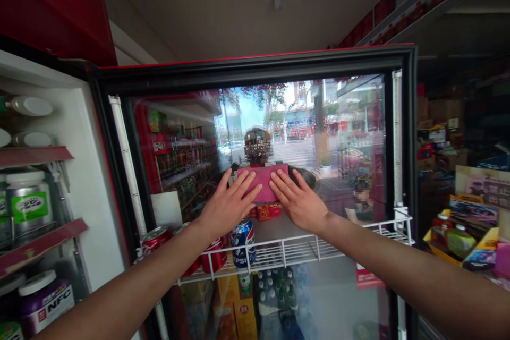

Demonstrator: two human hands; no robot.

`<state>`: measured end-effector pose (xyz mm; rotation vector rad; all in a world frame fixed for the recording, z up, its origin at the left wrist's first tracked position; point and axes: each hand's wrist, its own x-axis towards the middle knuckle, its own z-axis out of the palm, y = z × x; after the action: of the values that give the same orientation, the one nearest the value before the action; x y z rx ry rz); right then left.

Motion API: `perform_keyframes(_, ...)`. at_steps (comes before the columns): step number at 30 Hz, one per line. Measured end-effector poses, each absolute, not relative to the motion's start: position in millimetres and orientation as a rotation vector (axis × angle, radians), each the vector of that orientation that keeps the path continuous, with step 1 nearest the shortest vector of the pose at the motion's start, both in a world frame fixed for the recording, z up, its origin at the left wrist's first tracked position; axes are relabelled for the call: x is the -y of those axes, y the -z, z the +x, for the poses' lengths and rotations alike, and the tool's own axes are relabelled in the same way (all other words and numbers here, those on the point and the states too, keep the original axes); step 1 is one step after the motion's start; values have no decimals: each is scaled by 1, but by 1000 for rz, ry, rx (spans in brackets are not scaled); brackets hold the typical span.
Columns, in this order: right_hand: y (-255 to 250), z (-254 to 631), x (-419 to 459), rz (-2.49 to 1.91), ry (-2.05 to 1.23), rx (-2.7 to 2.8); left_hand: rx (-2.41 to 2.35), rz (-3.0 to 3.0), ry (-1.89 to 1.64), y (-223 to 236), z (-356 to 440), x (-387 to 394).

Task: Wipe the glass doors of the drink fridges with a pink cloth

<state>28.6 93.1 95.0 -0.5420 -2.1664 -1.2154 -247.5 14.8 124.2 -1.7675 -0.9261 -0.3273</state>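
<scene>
A folded pink cloth (pixel 261 178) lies flat against the inner glass (pixel 191 111) of an open fridge door. My left hand (pixel 229 199) presses on its left part with the fingers stretched out. On the right part rests my right hand (pixel 298 199), its fingers also extended and flat. Below the hands runs a white wire shelf (pixel 303 247) fixed to the door. A blue Pepsi can (pixel 242 241) stands on it under my left hand, and red cans (pixel 215 255) stand farther left, partly hidden by my left forearm.
Left of the door, the fridge's shelves hold white-capped jars (pixel 30 202) and a purple NFC bottle (pixel 48 297). The black door frame (pixel 408 143) borders the glass. At the right are a display box (pixel 466 234) with bottles and other stacked goods. Street reflections cover the glass.
</scene>
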Motion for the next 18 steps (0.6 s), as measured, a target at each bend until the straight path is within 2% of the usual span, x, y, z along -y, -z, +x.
perform_keyframes(6,-121,33,-96,-527,1325,2107,863,-1704,240,-152,-237,-16)
perform_keyframes(18,-284,47,-118,-702,1264,1922,1152,-1624,423,-300,-165,-35)
